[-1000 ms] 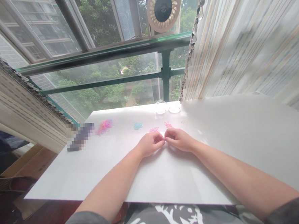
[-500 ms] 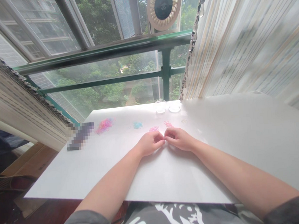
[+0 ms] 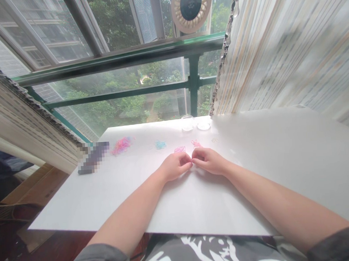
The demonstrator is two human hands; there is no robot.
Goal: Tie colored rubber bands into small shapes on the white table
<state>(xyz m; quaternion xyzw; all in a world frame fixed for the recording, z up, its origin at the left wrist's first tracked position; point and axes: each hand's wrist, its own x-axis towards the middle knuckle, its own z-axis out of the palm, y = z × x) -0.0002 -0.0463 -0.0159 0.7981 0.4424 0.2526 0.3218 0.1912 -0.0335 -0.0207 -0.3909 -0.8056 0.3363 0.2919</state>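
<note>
My left hand (image 3: 176, 165) and my right hand (image 3: 208, 160) meet fingertip to fingertip low over the white table (image 3: 113, 201). Both are pinched closed; anything between the fingertips is too small to make out. Just beyond my left hand lies a small pile of pink bands (image 3: 180, 149), thin and loop-like. A red-pink pile of bands (image 3: 196, 143) sits behind my right hand, partly covered by it. Farther left are a blue pile of bands (image 3: 160, 144) and a larger mixed heap of bands (image 3: 122, 145). A few pale yellowish bands (image 3: 215, 140) rest to the right.
A clear round container (image 3: 187, 123) stands at the table's far edge, with a clear shallow lid or dish (image 3: 203, 125) beside it. At the left edge lies a dark blurred-out object (image 3: 94, 158). Beyond are a green railing (image 3: 122, 57), a round fan (image 3: 191, 7) and curtains (image 3: 276, 49).
The hands hold nearly the same pinched pose with fingertips together. The whole view has shifted very slightly; the piles lie as before.
</note>
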